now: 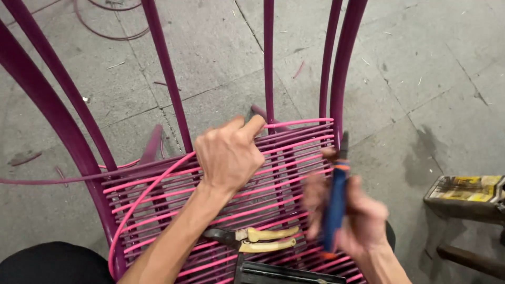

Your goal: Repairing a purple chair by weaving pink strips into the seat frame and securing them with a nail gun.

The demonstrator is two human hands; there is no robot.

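1. The chair frame (73, 152) is the largest thing in view, a dark purple metal frame with curved uprights rising toward the top edge of the picture. It stands on the grey concrete floor (436, 79).
2. Across the frame runs a woven seat (294, 158) of pink and purple cords, their long axes lying left to right with a slight upward tilt to the right.
3. The left hand (229, 155) reaches in from the lower left, forearm sloping up to the right, back of the hand to the camera. Its fingers are pinched together on a pink cord (300, 122) at the far edge of the seat. That cord leads right to an upright of the frame.
4. A loose pink cord (139, 197) loops from below this hand down and round the frame's left side.
5. The right hand (357, 221) — blurred — comes up from the lower right beside the seat's right edge, fist clamped round a blue-handled tool (336, 197). The tool stands nearly upright, orange band and dark tip pointing up toward the frame's right upright.
6. Pruning shears (258, 241) lie on the seat below the left wrist, pale yellow handles pointing right, dark blades left.
7. Right of the frame, on a dark stool (463, 210), lies a flat rectangular package (465, 188), yellow with dark patches.
8. A dark flat object (284, 273) sits at the seat's near edge — I cannot tell what it is.
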